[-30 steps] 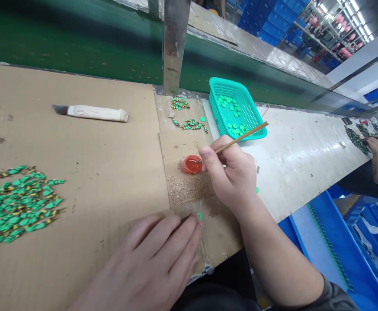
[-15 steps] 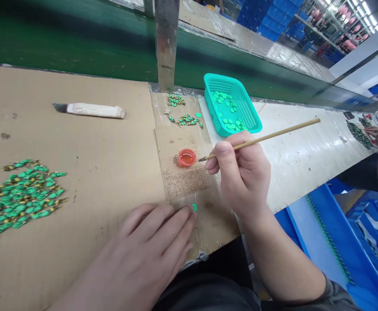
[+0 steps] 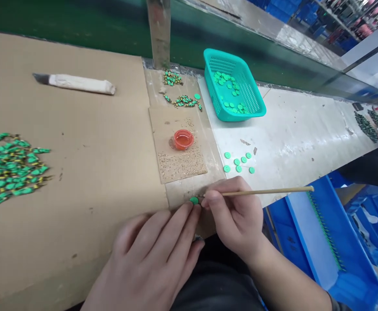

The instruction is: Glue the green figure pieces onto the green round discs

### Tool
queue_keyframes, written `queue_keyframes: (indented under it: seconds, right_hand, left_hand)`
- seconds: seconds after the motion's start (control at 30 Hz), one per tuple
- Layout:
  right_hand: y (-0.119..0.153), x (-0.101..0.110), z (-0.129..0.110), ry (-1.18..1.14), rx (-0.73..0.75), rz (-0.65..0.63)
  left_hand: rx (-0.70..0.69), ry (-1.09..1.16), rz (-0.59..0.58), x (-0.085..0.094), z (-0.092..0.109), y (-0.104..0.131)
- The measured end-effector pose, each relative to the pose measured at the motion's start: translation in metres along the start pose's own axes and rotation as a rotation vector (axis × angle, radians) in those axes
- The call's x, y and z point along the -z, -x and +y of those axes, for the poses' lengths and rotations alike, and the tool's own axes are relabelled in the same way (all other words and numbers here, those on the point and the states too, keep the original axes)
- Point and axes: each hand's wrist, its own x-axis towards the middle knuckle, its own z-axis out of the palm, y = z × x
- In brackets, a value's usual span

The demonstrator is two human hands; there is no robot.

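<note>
Several fingers of the left hand (image 3: 153,259) lie close together, their tips touching the edge of one green disc (image 3: 194,200); whether they pinch it or only steady it, I cannot tell. The right hand (image 3: 239,216) pinches a thin wooden stick (image 3: 273,191) between thumb and fingers, with its dark tip just beside this disc. So the work on this piece seems to be under way, but no result on it can be seen clearly.

Just beyond the hands is a speckled cardboard piece (image 3: 163,129), which carries a red cup (image 3: 191,142) with liquid inside. To the right of it, seven loose discs (image 3: 237,162) lie flat on the counter (image 3: 293,129), apart from the hands. More discs are in the turquoise basket (image 3: 221,113) behind them, and a single one lies near two small groups of green-and-yellow pieces (image 3: 185,101).

Farther left, on the cardboard sheet (image 3: 94,142), rests a larger pile (image 3: 7,170) of such pieces, and above it a tool with a wrapped handle (image 3: 80,83). Which pieces are finished, and how many remain, the view does not show.
</note>
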Motion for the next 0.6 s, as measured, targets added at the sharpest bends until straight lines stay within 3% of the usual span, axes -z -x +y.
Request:
queue_keyframes:
  seconds: [0.4, 0.6]
  right_hand:
    - [0.001, 0.000, 0.001, 0.094, 0.191, -0.109]
    - [0.003, -0.001, 0.001, 0.112, 0.194, -0.114]
  left_hand:
    - [-0.046, -0.016, -0.032, 0.000, -0.008, 0.012]
    - [-0.026, -0.022, -0.031, 0.000, -0.005, 0.015]
